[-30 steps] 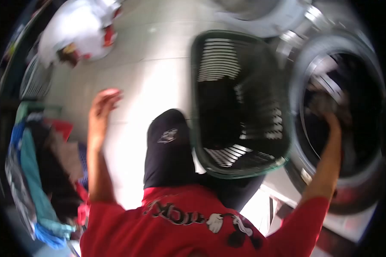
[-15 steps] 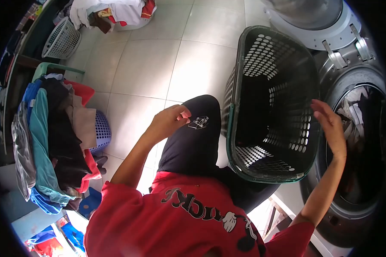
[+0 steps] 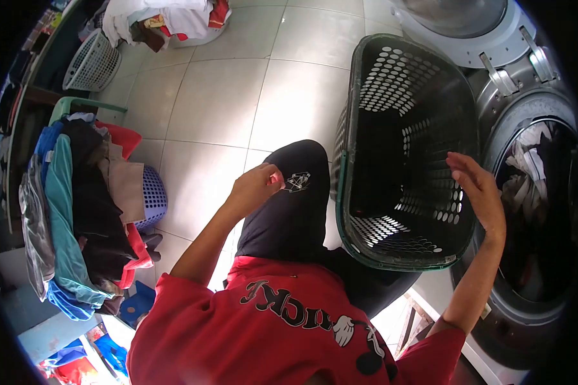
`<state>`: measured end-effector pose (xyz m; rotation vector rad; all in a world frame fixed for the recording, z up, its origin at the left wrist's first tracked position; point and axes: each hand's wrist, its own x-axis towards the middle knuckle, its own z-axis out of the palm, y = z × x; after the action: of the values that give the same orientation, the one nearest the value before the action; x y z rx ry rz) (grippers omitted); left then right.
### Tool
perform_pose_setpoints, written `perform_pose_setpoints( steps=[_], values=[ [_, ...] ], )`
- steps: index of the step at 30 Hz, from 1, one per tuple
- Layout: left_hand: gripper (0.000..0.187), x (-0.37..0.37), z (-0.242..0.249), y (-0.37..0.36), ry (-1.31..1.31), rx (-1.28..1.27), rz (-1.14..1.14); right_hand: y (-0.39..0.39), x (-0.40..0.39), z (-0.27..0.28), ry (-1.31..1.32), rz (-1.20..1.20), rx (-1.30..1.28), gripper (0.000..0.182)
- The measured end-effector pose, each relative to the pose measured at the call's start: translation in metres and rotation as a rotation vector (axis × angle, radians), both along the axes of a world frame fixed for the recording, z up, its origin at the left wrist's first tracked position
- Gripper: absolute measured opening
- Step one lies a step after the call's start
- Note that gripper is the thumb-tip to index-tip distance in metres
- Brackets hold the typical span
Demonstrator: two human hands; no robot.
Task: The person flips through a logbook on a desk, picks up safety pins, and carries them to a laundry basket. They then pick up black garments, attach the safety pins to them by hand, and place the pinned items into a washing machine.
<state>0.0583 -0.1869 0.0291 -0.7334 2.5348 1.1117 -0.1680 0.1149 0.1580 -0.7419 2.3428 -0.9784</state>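
My left hand (image 3: pixel 257 187) is beside my raised knee, its fingers curled in with nothing showing in them. My right hand (image 3: pixel 478 186) is at the right rim of a dark green plastic laundry basket (image 3: pixel 345 218), fingers stretched and thumb apart, holding nothing. The basket, with round holes in its walls, stands upright against my leg; no clothes show inside it. Just right of that hand is the open drum of a front-loading washing machine (image 3: pixel 532 104), with light and dark clothes (image 3: pixel 530 163) in it.
The machine's round door (image 3: pixel 456 19) hangs open at the upper right. On the left, clothes (image 3: pixel 77 192) are heaped over a chair and a purple basket (image 3: pixel 153 197). A white basket (image 3: pixel 93 62) and a pile of clothes (image 3: pixel 173 19) lie beyond on the tiled floor (image 3: pixel 225 96).
My right hand has moved left, from near the machine's opening to over the basket's right side. My left hand has shifted slightly, its fingers curling in more.
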Motion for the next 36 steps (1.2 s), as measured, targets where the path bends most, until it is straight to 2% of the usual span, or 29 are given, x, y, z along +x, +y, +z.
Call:
perform_pose_setpoints(
  steps=[8,11,17,19,21,23,26,28,29,31,33,36],
  values=[
    [0.014,0.007,-0.01,-0.003,0.009,-0.045,-0.038,0.009,-0.002,-0.003,-0.075,-0.048,-0.026,0.028],
    [0.013,0.014,-0.012,-0.006,0.055,0.01,0.037,0.01,-0.002,-0.004,-0.078,-0.064,-0.02,0.029],
    [0.01,0.015,0.003,-0.023,0.293,-0.037,0.146,0.006,0.006,-0.01,-0.021,-0.128,-0.084,0.026],
    [0.011,-0.001,0.025,-0.02,0.439,0.421,0.166,-0.011,0.025,-0.003,-0.023,-0.221,-0.252,0.026],
    [0.01,-0.029,0.067,0.005,0.443,0.824,0.164,-0.029,0.036,-0.003,0.109,-0.012,-0.481,0.026],
    [0.01,-0.06,0.091,0.035,0.411,1.136,0.019,-0.046,0.043,-0.008,0.128,0.108,-0.612,0.024],
    [0.012,-0.101,0.121,0.083,0.364,1.28,-0.161,-0.049,0.052,0.005,0.063,0.091,-0.641,0.018],
    [0.013,-0.123,0.132,0.103,0.278,1.426,-0.221,-0.042,0.049,0.005,-0.109,0.003,-0.952,0.012],
    [0.013,-0.131,0.132,0.109,0.271,1.425,-0.234,-0.036,0.047,0.005,-0.051,-0.069,-0.98,0.009],
    [0.015,-0.145,0.13,0.12,0.221,1.552,-0.341,-0.022,0.047,0.009,-0.198,-0.179,-1.096,0.01],
    [0.02,-0.153,0.131,0.134,0.185,1.568,-0.3,-0.012,0.051,0.012,-0.161,-0.245,-1.098,0.01],
    [0.015,-0.162,0.131,0.152,0.085,1.614,-0.335,0.005,0.049,0.004,-0.159,-0.279,-1.093,0.01]
  ],
)
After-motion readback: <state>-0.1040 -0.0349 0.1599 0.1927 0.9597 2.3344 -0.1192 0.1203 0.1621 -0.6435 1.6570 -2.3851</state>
